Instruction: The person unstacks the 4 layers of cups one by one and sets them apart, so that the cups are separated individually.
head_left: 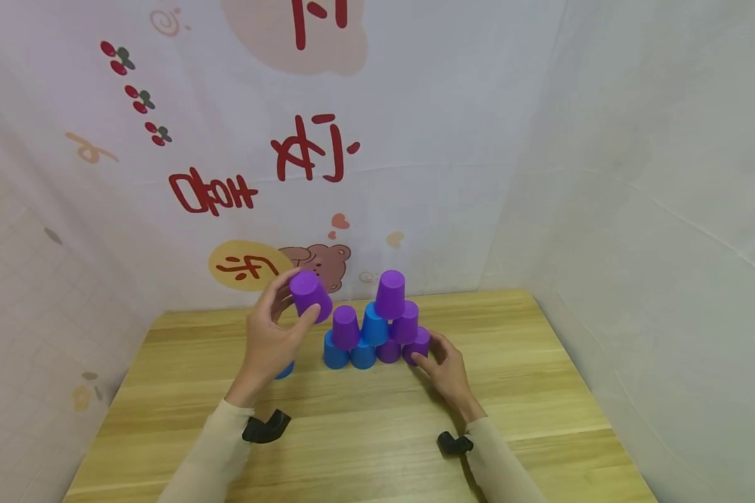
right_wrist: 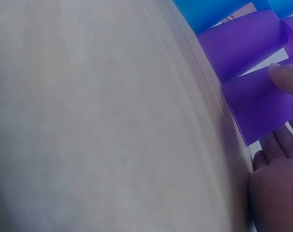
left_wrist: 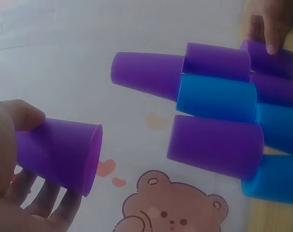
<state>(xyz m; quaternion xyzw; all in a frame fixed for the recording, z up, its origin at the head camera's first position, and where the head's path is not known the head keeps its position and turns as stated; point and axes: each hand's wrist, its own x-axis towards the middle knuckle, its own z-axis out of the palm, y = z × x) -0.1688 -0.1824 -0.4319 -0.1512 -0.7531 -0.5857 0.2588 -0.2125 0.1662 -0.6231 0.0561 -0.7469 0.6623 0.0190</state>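
Note:
My left hand (head_left: 272, 344) holds a purple cup (head_left: 311, 296) upside down in the air, left of a cup pyramid; the left wrist view shows the thumb and fingers around this cup (left_wrist: 59, 152). The pyramid's bottom row has two blue cups on the left and two purple ones on the right. Above them stand a purple cup (head_left: 345, 327), a blue cup (head_left: 375, 324) and a purple cup (head_left: 405, 323). One purple cup (head_left: 391, 295) tops the right side. My right hand (head_left: 449, 376) grips the bottom row's rightmost purple cup (right_wrist: 262, 104), thumb in front, fingers behind.
Another blue cup (head_left: 284, 371) stands on the wooden table (head_left: 365, 433), left of the pyramid and mostly hidden by my left hand. Close behind the cups hangs a white printed cloth (head_left: 440, 230), and more white cloth (head_left: 667, 279) flanks the table on the right.

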